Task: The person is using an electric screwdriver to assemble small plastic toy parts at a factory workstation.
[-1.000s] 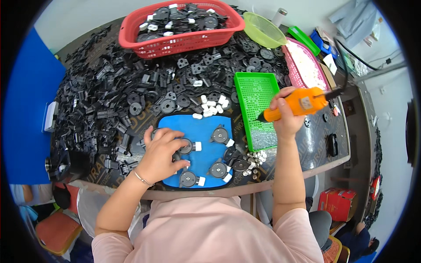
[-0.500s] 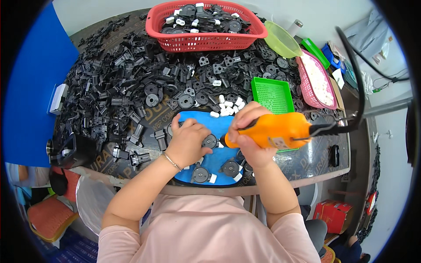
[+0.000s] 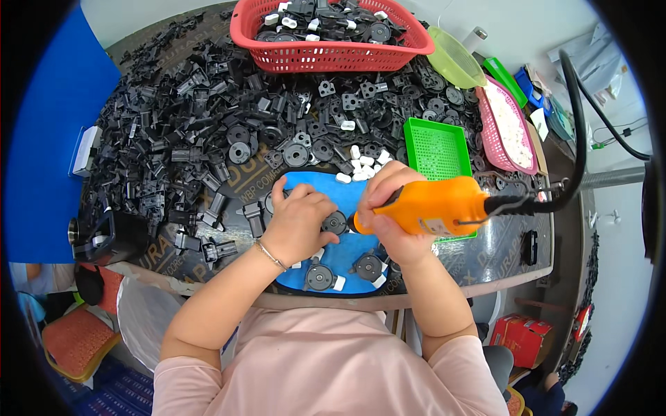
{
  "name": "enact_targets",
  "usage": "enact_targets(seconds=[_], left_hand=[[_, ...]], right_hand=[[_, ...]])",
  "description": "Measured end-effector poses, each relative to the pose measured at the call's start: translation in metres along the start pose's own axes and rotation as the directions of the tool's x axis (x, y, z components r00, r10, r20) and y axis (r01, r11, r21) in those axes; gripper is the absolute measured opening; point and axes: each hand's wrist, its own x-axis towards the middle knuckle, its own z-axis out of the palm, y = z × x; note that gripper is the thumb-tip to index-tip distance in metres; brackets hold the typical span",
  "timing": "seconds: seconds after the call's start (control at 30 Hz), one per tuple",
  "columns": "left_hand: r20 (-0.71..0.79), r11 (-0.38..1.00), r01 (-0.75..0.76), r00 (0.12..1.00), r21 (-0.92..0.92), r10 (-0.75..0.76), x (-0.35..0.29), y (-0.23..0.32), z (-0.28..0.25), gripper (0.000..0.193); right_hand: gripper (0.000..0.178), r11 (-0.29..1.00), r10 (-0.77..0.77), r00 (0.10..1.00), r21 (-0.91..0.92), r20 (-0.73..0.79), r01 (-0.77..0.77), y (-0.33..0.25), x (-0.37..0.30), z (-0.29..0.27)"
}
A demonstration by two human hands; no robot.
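My left hand [image 3: 295, 225] rests on a blue mat [image 3: 312, 182], its thumb and fingers closed around a round black plastic part [image 3: 334, 222]. An orange electric screwdriver [image 3: 444, 206] lies nearly level in the grip of my right hand [image 3: 401, 239]. Its dark nose points left and meets the right side of that part; the exact contact is too small to make out. Two similar assemblies with white end pieces, one on the left [image 3: 320, 277] and one on the right [image 3: 368, 267], lie nearer me on the mat. Loose white caps [image 3: 365, 165] sit just beyond it.
Black plastic parts [image 3: 180, 125] cover the table's left and far side. A red basket [image 3: 333, 57] of assemblies stands at the back. Rightward are a green tray [image 3: 438, 149], a yellow-green colander [image 3: 454, 59] and a pink basket [image 3: 496, 132] of white pieces. The screwdriver's cable [image 3: 581, 139] arches at right.
The whole view has shifted slightly. My hands, the black part and the screwdriver keep almost the same places relative to one another.
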Motion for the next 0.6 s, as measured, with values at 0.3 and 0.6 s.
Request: enact_targets(seconds=[0.3, 0.6], left_hand=[[0.006, 1.000, 0.006, 1.000, -0.007, -0.006, 0.000, 0.001, -0.001, 0.044], [0.019, 1.000, -0.001, 1.000, -0.023, 0.001, -0.001, 0.003, -0.004, 0.044]], right_hand=[[0.022, 0.997, 0.026, 0.999, 0.070, 0.048, -0.029, 0.006, 0.000, -0.003], [0.025, 0.958, -0.149, 0.966, 0.212, -0.210, 0.194, -0.048, 0.017, -0.051]])
